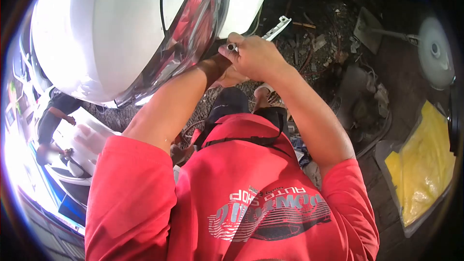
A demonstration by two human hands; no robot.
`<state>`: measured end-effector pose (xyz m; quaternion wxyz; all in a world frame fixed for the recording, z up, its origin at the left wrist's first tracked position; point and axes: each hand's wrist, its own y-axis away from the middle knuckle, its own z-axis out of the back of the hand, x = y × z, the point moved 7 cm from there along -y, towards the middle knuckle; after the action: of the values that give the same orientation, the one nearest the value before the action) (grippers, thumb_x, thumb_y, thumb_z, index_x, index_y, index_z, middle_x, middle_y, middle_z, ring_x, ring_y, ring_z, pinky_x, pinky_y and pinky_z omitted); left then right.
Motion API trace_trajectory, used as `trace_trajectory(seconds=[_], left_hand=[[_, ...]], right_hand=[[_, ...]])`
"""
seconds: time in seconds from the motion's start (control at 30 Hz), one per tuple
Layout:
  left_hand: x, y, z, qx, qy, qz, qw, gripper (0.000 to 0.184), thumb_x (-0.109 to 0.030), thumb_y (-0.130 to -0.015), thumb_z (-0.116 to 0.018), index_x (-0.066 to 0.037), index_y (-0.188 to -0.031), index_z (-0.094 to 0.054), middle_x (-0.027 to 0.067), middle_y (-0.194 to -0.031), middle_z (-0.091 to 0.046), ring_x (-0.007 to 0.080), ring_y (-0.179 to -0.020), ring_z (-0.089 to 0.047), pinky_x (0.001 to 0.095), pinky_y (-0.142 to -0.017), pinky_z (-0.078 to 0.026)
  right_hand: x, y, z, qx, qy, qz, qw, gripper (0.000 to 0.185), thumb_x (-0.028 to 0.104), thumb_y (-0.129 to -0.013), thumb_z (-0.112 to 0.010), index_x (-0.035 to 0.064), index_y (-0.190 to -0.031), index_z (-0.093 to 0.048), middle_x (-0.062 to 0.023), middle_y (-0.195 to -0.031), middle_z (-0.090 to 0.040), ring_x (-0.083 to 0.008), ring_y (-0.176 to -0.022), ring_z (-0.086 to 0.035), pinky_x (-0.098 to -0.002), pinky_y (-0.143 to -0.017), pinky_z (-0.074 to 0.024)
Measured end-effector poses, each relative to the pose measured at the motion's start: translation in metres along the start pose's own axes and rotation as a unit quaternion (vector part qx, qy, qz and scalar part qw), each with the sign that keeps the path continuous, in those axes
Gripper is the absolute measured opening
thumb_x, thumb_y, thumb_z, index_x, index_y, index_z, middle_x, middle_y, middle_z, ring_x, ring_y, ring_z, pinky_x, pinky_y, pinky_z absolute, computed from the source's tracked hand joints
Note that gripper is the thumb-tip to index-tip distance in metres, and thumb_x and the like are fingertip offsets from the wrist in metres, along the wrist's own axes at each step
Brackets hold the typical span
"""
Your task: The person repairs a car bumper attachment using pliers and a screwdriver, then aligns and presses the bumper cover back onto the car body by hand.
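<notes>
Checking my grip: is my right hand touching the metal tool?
Touching: the head view shows the right hand closed around the metal tool, its hollow end poking out of the grip.

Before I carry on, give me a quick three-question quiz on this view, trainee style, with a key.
1. Which grips the metal tool with the hollow round end: (a) the left hand or (b) the right hand?
2. True or false: the yellow sheet lies on the right side of the picture.
3. Fill in the colour: the bodywork beside the headlight is ____.

Key: 1. b; 2. true; 3. white.
</notes>
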<state>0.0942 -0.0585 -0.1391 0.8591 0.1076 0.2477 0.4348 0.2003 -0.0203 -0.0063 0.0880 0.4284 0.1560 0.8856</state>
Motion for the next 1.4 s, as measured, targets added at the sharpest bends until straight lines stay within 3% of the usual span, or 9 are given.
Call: trace_trajectory(seconds=[0.17,0.4,0.6,0.7,0.8,0.83,0.97,1.17,1.4], left_hand=[[-0.003,0.000,0.000,-0.007,-0.001,0.001,1.000,0.033,-0.032,-0.084,-0.070,-0.013,-0.111,-0.076,0.0008,-0.121,-0.074,0.0190,-0.127,-0.063,0.0330,-0.114,-0.043],[-0.002,-0.001,-0.007,-0.009,-0.009,0.000,1.000,0.033,-0.032,-0.084,-0.070,-0.013,-0.110,-0.076,0.0006,-0.121,-0.074,0.0189,-0.127,-0.063,0.0328,-0.114,-0.043],[-0.001,-0.003,0.003,-0.006,-0.023,-0.007,1.000,0.031,-0.031,-0.083,-0.070,-0.013,-0.106,-0.076,-0.0003,-0.118,-0.074,0.0183,-0.125,-0.063,0.0322,-0.113,-0.042],[-0.001,0.005,0.029,-0.016,-0.036,-0.040,0.998,0.024,-0.030,-0.081,-0.069,-0.013,-0.096,-0.076,-0.0023,-0.109,-0.074,0.0165,-0.120,-0.062,0.0307,-0.110,-0.042],[-0.004,0.011,0.041,-0.138,-0.059,-0.055,0.987,0.016,-0.031,-0.079,-0.069,-0.016,-0.084,-0.069,-0.0014,-0.092,-0.068,0.0168,-0.106,-0.063,0.0318,-0.096,-0.050],[-0.006,0.012,0.042,-0.141,-0.069,-0.070,0.985,0.016,-0.031,-0.079,-0.069,-0.016,-0.084,-0.069,-0.0016,-0.090,-0.067,0.0167,-0.106,-0.063,0.0316,-0.096,-0.050],[-0.003,0.007,0.028,-0.116,-0.040,-0.045,0.991,0.012,-0.028,-0.081,-0.066,-0.017,-0.084,-0.069,-0.0024,-0.091,-0.066,0.0174,-0.107,-0.063,0.0326,-0.099,-0.050],[0.009,0.008,0.007,-0.077,0.016,0.041,0.996,0.012,-0.028,-0.081,-0.066,-0.017,-0.084,-0.069,-0.0026,-0.092,-0.066,0.0174,-0.108,-0.062,0.0325,-0.099,-0.049],[0.009,0.016,0.014,-0.070,0.029,0.067,0.995,0.011,-0.027,-0.081,-0.067,-0.017,-0.085,-0.070,-0.0028,-0.093,-0.067,0.0173,-0.108,-0.062,0.0322,-0.099,-0.049]], right_hand=[[-0.001,-0.008,0.004,-0.086,0.046,0.073,0.992,0.041,0.044,-0.104,-0.061,0.0052,-0.112,-0.070,-0.0238,-0.096,-0.075,-0.0453,-0.095,-0.072,-0.0545,-0.083,-0.0572],[0.011,-0.006,0.005,-0.039,0.084,0.097,0.991,0.034,0.036,-0.096,-0.067,0.0026,-0.102,-0.066,-0.0227,-0.089,-0.075,-0.0460,-0.086,-0.073,-0.0543,-0.077,-0.0585],[-0.002,-0.031,0.022,-0.131,0.037,0.039,0.990,0.033,0.028,-0.093,-0.063,-0.0041,-0.091,-0.070,-0.0245,-0.076,-0.073,-0.0440,-0.076,-0.073,-0.0529,-0.077,-0.0596],[-0.039,-0.047,0.028,-0.003,-0.206,-0.196,0.959,0.041,0.022,-0.093,-0.059,-0.0099,-0.069,-0.068,-0.0182,-0.061,-0.069,-0.0265,-0.052,-0.067,-0.0398,-0.056,-0.0575],[-0.047,-0.055,0.023,0.025,-0.233,-0.212,0.949,0.037,0.019,-0.091,-0.059,-0.0073,-0.068,-0.069,-0.0167,-0.061,-0.069,-0.0242,-0.050,-0.066,-0.0357,-0.051,-0.0545],[-0.045,-0.050,0.025,0.037,-0.199,-0.241,0.949,0.038,0.020,-0.088,-0.053,-0.0059,-0.071,-0.074,-0.0189,-0.068,-0.075,-0.0253,-0.062,-0.075,-0.0381,-0.072,-0.0622],[-0.040,-0.038,0.030,-0.059,-0.106,-0.166,0.979,0.038,0.024,-0.092,-0.057,-0.0057,-0.078,-0.074,-0.0236,-0.077,-0.076,-0.0363,-0.077,-0.077,-0.0461,-0.080,-0.0627],[-0.001,0.015,-0.007,-0.211,0.031,0.034,0.976,0.021,0.024,-0.095,-0.066,0.0031,-0.097,-0.068,-0.0248,-0.081,-0.068,-0.0439,-0.080,-0.071,-0.0525,-0.075,-0.0587],[0.016,0.033,-0.047,-0.114,0.148,0.085,0.979,0.039,0.027,-0.093,-0.070,-0.0017,-0.118,-0.062,-0.0264,-0.110,-0.063,-0.0423,-0.099,-0.069,-0.0478,-0.079,-0.0610]])
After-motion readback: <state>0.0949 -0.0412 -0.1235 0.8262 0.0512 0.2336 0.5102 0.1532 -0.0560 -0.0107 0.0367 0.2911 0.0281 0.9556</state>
